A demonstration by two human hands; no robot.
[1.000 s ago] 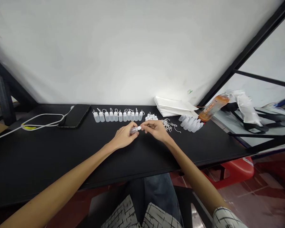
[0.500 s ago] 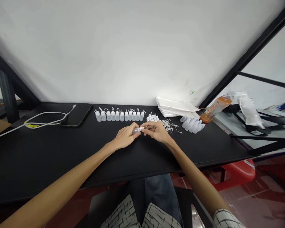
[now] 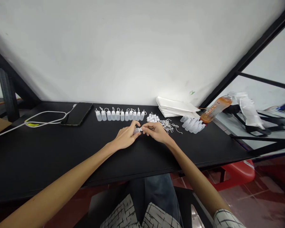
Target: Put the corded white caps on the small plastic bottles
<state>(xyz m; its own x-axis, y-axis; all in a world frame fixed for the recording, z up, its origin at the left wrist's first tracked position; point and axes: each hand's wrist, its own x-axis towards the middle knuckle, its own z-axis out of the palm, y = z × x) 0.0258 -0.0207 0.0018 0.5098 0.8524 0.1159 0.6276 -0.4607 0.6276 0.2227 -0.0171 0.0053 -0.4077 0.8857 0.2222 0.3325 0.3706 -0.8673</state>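
Note:
Between my hands, over the black table, a small translucent squeeze bottle [image 3: 137, 130] lies on its side with its white top toward the right. My left hand [image 3: 126, 136] grips the bottle's body, its index finger lifted off. The thumb and fingers of my right hand [image 3: 155, 131] pinch the white cap [image 3: 141, 129] at the bottle's top end. Behind them stands a row of upright capped bottles [image 3: 114, 116] with looped white straps. Right of that row lie a pile of white caps [image 3: 153, 118] and a heap of white straps [image 3: 168, 125], partly behind my right hand.
Several capless bottles [image 3: 192, 124] lie at the right, beside an orange drink bottle [image 3: 215, 109]. White paper envelopes or sheets [image 3: 175, 107] are stacked against the wall. A phone [image 3: 78, 114] with a white cable [image 3: 46, 116] rests at the left. Black metal bars slope along both sides.
My left index finger has lifted away from the bottle. The fingers of my right hand have curled closer around the cap end. Both hands stay in about the same place.

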